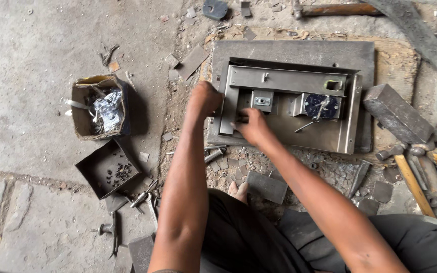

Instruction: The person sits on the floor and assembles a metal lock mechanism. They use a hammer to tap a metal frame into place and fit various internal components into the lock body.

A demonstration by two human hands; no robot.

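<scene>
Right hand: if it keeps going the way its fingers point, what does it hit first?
The right hand points left across the grey sheet-metal lock assembly. First in line looks like the vertical steel strip at the assembly's left edge, then the left hand. Depth is unclear.

Both arms outstretched, hands close together — left hand (204, 98) fisted, right hand (251, 126) fingers curled

The metal lock case (292, 108) lies on a flat plate (299, 50) on the floor. The left hand (204, 98) is at its left edge, the right hand (251, 126) just beside it. Left of them stand two boxes (99, 108), one behind the other. Hammers (413, 174) lie on the right
</scene>
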